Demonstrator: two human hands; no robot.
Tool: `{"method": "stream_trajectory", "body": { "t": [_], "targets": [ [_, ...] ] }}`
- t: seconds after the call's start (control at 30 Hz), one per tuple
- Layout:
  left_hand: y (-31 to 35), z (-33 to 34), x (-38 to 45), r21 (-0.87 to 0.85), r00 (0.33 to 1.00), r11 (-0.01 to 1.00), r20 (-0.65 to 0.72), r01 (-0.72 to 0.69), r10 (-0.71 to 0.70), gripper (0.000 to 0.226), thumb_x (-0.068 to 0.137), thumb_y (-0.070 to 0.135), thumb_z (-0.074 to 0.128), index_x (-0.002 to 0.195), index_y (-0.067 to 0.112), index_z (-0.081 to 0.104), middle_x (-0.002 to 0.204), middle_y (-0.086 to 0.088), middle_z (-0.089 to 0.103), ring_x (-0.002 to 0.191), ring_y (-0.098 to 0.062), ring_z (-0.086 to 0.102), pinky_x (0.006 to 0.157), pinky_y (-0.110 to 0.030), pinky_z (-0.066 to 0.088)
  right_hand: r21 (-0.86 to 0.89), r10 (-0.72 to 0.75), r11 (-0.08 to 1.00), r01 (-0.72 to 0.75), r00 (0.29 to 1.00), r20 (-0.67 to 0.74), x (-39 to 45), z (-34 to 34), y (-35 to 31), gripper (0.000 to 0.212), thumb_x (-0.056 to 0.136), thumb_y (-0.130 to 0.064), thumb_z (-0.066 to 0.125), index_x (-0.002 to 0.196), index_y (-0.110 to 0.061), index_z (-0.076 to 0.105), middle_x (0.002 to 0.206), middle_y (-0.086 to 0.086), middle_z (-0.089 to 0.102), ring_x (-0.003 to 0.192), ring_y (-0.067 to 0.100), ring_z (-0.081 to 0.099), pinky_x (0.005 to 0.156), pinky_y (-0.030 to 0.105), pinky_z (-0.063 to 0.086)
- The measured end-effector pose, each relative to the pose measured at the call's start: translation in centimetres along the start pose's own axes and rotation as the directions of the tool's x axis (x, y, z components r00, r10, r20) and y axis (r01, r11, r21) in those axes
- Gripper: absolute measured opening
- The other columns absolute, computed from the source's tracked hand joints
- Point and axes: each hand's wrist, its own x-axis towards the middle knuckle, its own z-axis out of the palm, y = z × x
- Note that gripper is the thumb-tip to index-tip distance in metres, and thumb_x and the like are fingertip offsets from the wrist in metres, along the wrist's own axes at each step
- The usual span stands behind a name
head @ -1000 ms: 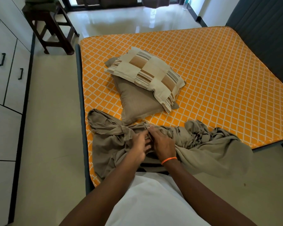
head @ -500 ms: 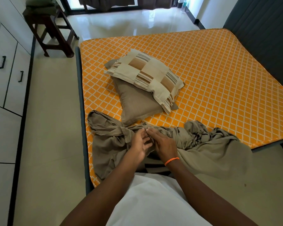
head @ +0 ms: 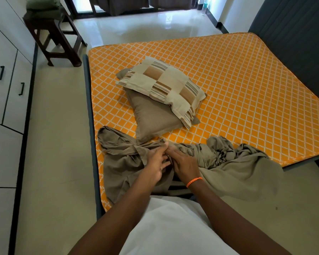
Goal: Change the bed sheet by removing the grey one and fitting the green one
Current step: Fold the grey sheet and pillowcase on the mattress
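The grey sheet (head: 234, 168) lies crumpled across the near corner of the bare orange mattress (head: 238, 92), part of it hanging over the near edge. My left hand (head: 156, 163) and my right hand (head: 182, 162) meet at the middle of the heap, fingers bunched into the cloth and gripping its folds. The folded green sheet (head: 42, 7) rests on a dark wooden stool (head: 57, 41) at the far left, well beyond the bed.
Two pillows sit stacked mid-mattress: a striped patchwork one (head: 166, 89) on a plain taupe one (head: 155, 116). White cupboards (head: 6, 85) line the left wall, with a floor aisle between them and the bed. A dark headboard (head: 298, 43) stands at the right.
Both hands stay on the same bunch of grey sheet, fingers shifting slightly within the folds. The view has tilted up a little, showing more of the stool.
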Motion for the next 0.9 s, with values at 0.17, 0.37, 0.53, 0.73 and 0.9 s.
{"method": "stream_trajectory", "body": {
  "t": [0.17, 0.37, 0.53, 0.73, 0.9],
  "targets": [
    [0.3, -0.1, 0.2, -0.008, 0.998, 1.000, -0.059, -0.007, 0.007, 0.024, 0.104, 0.023, 0.063, 0.117, 0.005, 0.072, 0.107, -0.013, 0.078, 0.093, -0.022, 0.076, 0.070, -0.030, 0.059, -0.032, -0.065, 0.997, 0.065, 0.998, 0.005, 0.0, -0.2, -0.6, 0.040, 0.099, -0.020, 0.052, 0.135, -0.029, 0.066, 0.135, -0.009, 0.068, 0.090, 0.012, 0.073, 0.063, 0.027, 0.058],
    [1.0, 0.4, 0.6, 0.223, 0.948, 0.950, -0.181, -0.219, 0.261, 0.027, 0.101, 0.029, 0.067, 0.086, 0.008, 0.077, 0.074, -0.008, 0.070, 0.072, -0.022, 0.065, 0.067, -0.037, 0.056, -0.027, 0.083, 0.996, -0.082, 0.996, 0.029, 0.2, 0.7, -0.1, 0.034, 0.097, -0.018, 0.061, 0.131, -0.019, 0.058, 0.129, -0.001, 0.056, 0.084, 0.017, 0.064, 0.061, 0.030, 0.054],
    [2.9, 0.5, 0.4, 0.320, 0.887, 0.881, -0.192, -0.347, 0.419, 0.043, 0.100, 0.036, 0.067, 0.070, 0.006, 0.069, 0.060, -0.005, 0.059, 0.060, -0.021, 0.053, 0.061, -0.040, 0.047, 0.002, 0.175, 0.985, -0.175, 0.984, -0.036, 0.7, 0.3, -0.7, 0.010, 0.097, -0.025, 0.062, 0.107, -0.022, 0.061, 0.092, -0.002, 0.063, 0.079, 0.014, 0.056, 0.069, 0.032, 0.048],
    [4.9, 1.7, -0.3, 0.425, 0.834, 0.779, -0.094, -0.461, 0.544, 0.049, 0.095, 0.051, 0.064, 0.068, 0.010, 0.067, 0.068, -0.022, 0.063, 0.061, -0.024, 0.059, 0.067, -0.063, 0.059, 0.049, 0.237, 0.971, -0.233, 0.967, -0.095, 1.9, -0.6, -2.0, 0.012, 0.099, -0.026, 0.062, 0.091, -0.026, 0.053, 0.078, -0.012, 0.051, 0.069, 0.006, 0.042, 0.062, 0.017, 0.029],
    [7.5, 3.9, -1.5, 0.420, 0.825, 0.755, -0.027, -0.503, 0.565, 0.038, 0.104, 0.034, 0.065, 0.076, 0.009, 0.073, 0.066, -0.009, 0.072, 0.062, -0.022, 0.073, 0.067, -0.051, 0.065, 0.167, 0.313, 0.943, -0.288, 0.937, -0.154, 2.5, -2.0, -1.7, 0.011, 0.098, -0.020, 0.062, 0.093, -0.026, 0.054, 0.083, -0.010, 0.054, 0.073, 0.007, 0.048, 0.063, 0.023, 0.040]
  ]
}}
